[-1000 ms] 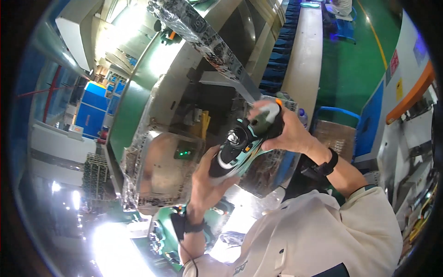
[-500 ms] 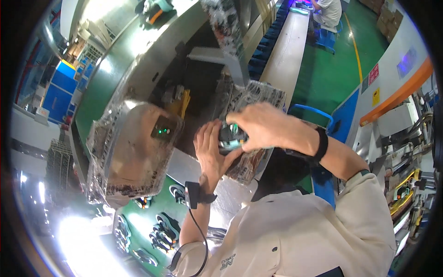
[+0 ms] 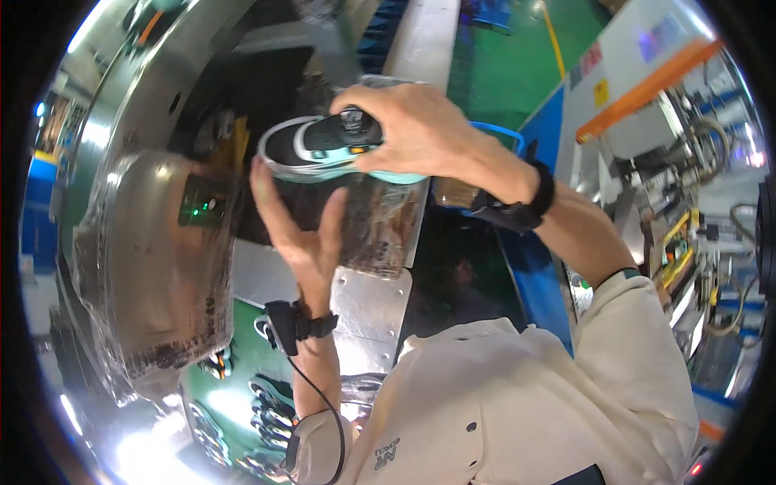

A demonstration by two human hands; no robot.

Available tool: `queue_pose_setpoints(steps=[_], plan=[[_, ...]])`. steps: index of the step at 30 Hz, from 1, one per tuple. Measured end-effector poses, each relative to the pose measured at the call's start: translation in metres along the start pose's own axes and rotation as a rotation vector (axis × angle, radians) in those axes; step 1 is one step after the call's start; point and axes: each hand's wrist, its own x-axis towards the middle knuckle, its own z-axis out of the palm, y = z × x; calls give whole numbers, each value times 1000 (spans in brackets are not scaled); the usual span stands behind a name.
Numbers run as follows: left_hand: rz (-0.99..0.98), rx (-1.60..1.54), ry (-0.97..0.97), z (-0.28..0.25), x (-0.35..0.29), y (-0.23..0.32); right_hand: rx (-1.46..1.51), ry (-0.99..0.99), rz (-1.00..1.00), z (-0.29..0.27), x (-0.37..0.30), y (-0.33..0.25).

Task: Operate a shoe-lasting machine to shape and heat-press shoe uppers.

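While the left fingers (image 3: 276,208) spread apart, the right fingers (image 3: 368,99) pinch a black, mint-soled shoe (image 3: 319,141) with white trim

shoe (image 3: 323,151): rear partly hidden by right hand (image 3: 424,129) | grey post (image 3: 330,40): blurred

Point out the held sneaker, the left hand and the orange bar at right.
Held sneaker (image 3: 327,134): head view, on the black upper behind the toe.
Left hand (image 3: 305,249): head view, near the thumb's base.
Orange bar (image 3: 648,90): head view, near the middle of its length.
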Motion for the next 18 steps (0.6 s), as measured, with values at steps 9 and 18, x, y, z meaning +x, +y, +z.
queue_pose_setpoints(steps=[9, 18], plan=[[-228, -265, -236, 24, -21, 40, 647, 536, 424, -21, -124, -4], [-289, -720, -846, 192, -117, 297, 665, 1054, 721, -125, -394, -11]])
